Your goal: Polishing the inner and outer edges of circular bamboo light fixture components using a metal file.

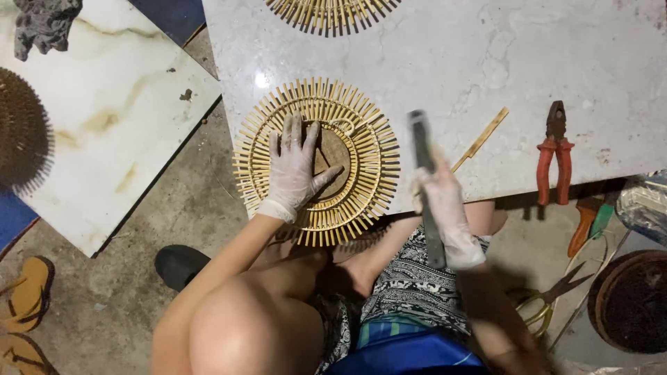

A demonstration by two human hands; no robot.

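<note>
round pale bamboo-stick disc (316, 161): matt wood | white speckled stone slab (486, 62): smooth, glossy | long dark metal file (426, 182): dull

A round woven bamboo piece (316, 161), pale yellow, lies flat at the near edge of a white marble slab (486, 62), its lower rim overhanging the edge. Short bamboo sticks ring it like spokes around concentric bands, with a darker brown disc at the centre. The gloved left hand (295, 170) presses down on that centre, fingers spread. The gloved right hand (445, 208) grips a long, flat, dark metal blade (425, 184) (blurred in the frame, so its edge cannot be made out), held upright just to the right of the piece, clear of the spokes.
</note>
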